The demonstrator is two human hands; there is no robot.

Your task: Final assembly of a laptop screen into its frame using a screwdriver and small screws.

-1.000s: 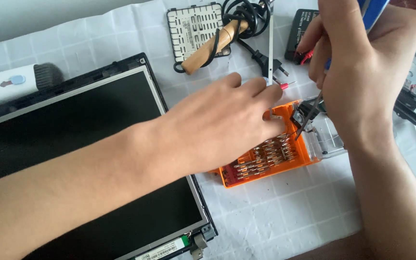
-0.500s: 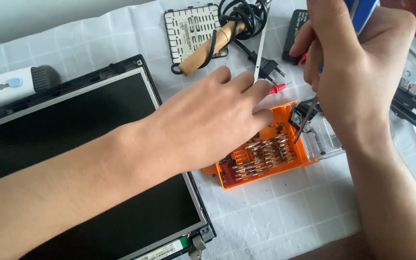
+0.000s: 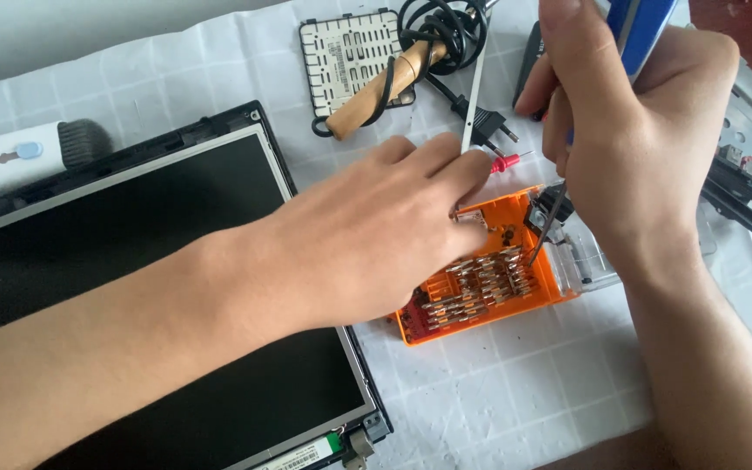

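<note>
Screen panel (image 3: pixel 132 287) nearest, lying flat at left | left hand (image 3: pixel 376 235) curled loosely, fingertips on orange bit case (image 3: pixel 480 287); whether it pinches a bit cannot be told | right hand (image 3: pixel 646 130) clenched on blue-handled screwdriver (image 3: pixel 633 26), shaft tip in case | soldering iron (image 3: pixel 385 83) farther back

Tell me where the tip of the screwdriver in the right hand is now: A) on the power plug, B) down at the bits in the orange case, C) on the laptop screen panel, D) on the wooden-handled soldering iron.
B: the right hand holds the screwdriver with its tip down among the bits in the orange case, which the left hand partly covers.
</note>
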